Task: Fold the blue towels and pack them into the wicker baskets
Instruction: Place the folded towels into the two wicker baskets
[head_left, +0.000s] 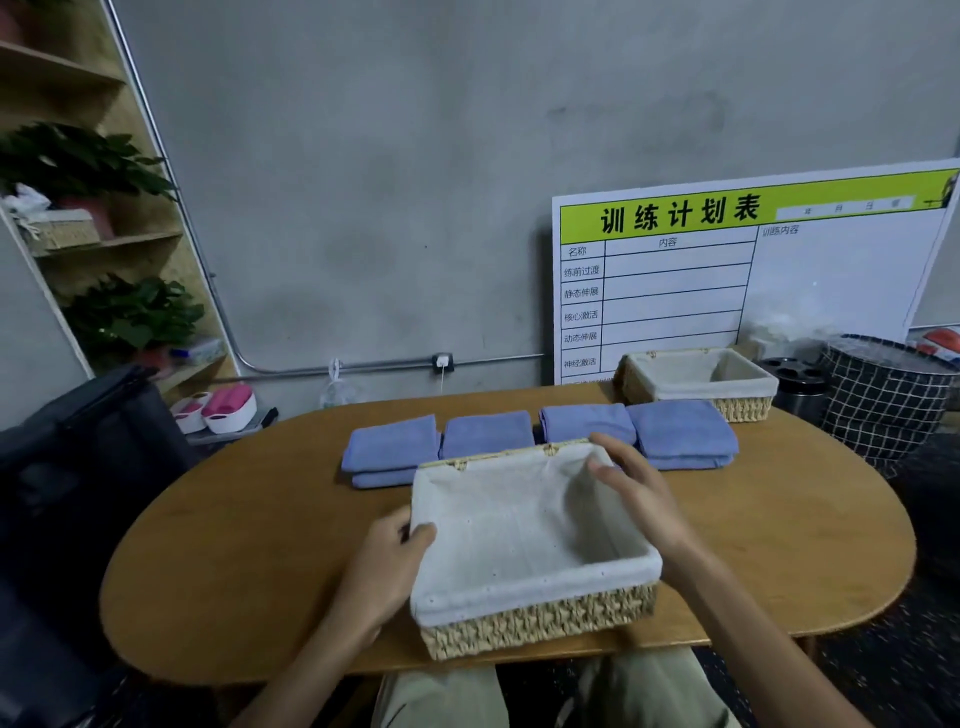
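Blue towels (587, 423) (white-lined straw basket (540, 618)).

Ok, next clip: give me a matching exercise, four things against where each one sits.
Things:
1. near basket
2. far basket
3. towels
4. left hand

Places:
A. in a row mid-table, folded
B. back right of the table, empty
C. gripping a basket's left rim
D. at the table's front edge, between both hands

Pairs: 1-D, 2-B, 3-A, 4-C
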